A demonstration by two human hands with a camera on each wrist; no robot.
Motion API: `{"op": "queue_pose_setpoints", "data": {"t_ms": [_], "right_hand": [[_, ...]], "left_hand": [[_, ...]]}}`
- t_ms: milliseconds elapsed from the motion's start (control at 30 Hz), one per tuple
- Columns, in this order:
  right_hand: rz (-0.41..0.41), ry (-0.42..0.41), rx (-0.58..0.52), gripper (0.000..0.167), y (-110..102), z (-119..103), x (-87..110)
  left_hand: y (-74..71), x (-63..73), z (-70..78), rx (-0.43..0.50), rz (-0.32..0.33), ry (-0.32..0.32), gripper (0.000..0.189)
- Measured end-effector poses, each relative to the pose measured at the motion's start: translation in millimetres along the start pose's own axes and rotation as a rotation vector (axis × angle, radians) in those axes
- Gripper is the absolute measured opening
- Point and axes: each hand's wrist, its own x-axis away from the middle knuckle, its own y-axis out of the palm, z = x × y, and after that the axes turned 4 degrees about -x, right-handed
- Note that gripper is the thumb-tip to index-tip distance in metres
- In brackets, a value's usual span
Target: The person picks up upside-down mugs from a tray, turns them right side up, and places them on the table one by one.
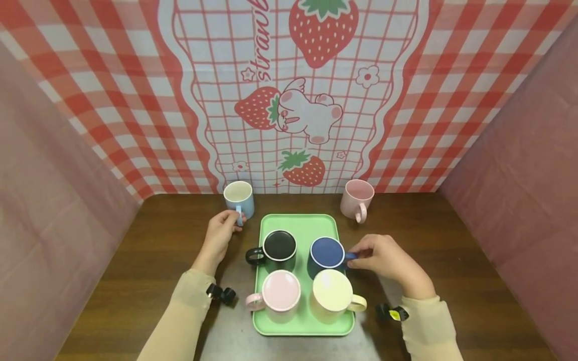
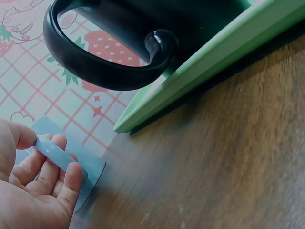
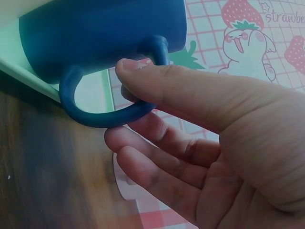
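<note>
At the back left of the table stands a light blue mug [image 1: 244,205], upright. My left hand [image 1: 220,235] holds its handle, and in the left wrist view the fingers curl round the light blue handle [image 2: 59,156]. On the green tray [image 1: 300,328] a dark blue mug [image 1: 327,253] stands at the back right. Its handle points right, and my right hand [image 1: 381,255] pinches it; in the right wrist view the thumb lies over the dark blue handle [image 3: 107,119] with a finger through the loop. The mug's base is partly hidden in the head view.
Also on the tray are a black mug [image 1: 280,248], a pink mug [image 1: 281,296] and a pale yellow mug [image 1: 331,296]. Another pink mug [image 1: 356,200] stands at the back right of the table. A strawberry-print cloth [image 1: 393,165] hangs behind the table.
</note>
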Motion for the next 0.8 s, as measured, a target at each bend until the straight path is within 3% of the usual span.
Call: {"op": "queue_pose_setpoints", "data": {"t_ms": [367, 800], "right_hand": [[-0.005, 0.028, 0.003, 0.017, 0.0, -2.7, -1.2], [0.030, -0.022, 0.027, 0.020, 6.3, 3.1, -2.8]], "left_hand": [[1.8, 0.3, 1.5, -0.007, 0.000, 0.010, 0.022], [-0.2, 0.4, 2.3, -0.026, -0.003, 0.004, 0.024]]}}
